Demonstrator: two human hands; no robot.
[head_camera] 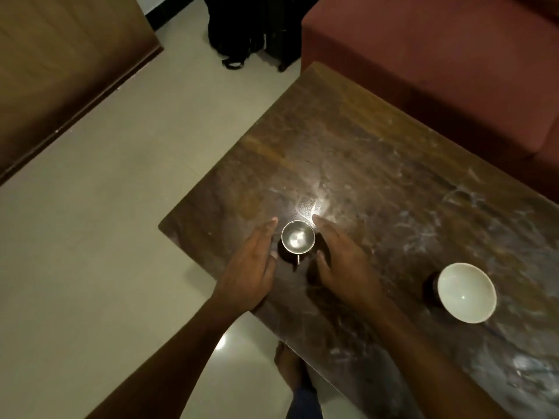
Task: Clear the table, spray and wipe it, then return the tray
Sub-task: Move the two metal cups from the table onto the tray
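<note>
A small steel cup [298, 239] with a thin handle stands near the left corner of the dark wooden table [378, 164]. My left hand [251, 267] lies flat just left of the cup, fingers extended. On the cup's right side my right hand [341, 261] is spread the same way. Both hands flank the cup closely, and neither is closed around it. A white bowl [465, 291] stands on the table further right, beyond my right forearm. No tray, spray bottle or cloth is in view.
A maroon sofa [438, 71] runs along the table's far side. A black bag [242, 28] sits on the tiled floor [106, 237] at the top. A wooden panel [60, 71] fills the upper left. My bare foot [290, 367] is by the table's near edge.
</note>
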